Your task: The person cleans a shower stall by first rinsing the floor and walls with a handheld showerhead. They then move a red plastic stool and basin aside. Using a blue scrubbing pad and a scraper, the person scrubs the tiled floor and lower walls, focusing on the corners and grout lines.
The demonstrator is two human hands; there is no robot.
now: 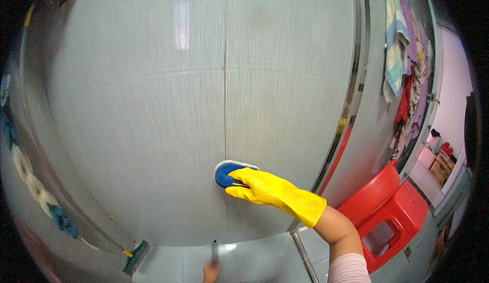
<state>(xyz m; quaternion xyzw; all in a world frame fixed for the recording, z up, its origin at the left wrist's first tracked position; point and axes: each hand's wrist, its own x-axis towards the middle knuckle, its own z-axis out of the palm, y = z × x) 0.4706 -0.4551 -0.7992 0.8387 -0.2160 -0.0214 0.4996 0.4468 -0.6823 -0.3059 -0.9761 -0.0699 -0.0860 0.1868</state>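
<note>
My right hand (270,191) wears a yellow rubber glove and is closed around a blue scrub brush (222,175). The brush has a pale base, whose face lies against the grey streaked wall panel (153,130), close to a vertical seam. My bare right forearm comes in from the lower right, with a pale pink sleeve. At the lower edge shows a small patch of bare skin (210,273) with a blurred dark upright shape (215,253) above it. Whether this is my left hand or something else is unclear, and no fingers can be made out.
A long-handled floor brush (136,258) with green bristles leans at the left, near a blue-and-white mop (33,186). To the right are a red basin (368,191) and a red plastic stool (405,214). Towels (396,43) hang above them, beside a doorway (451,84).
</note>
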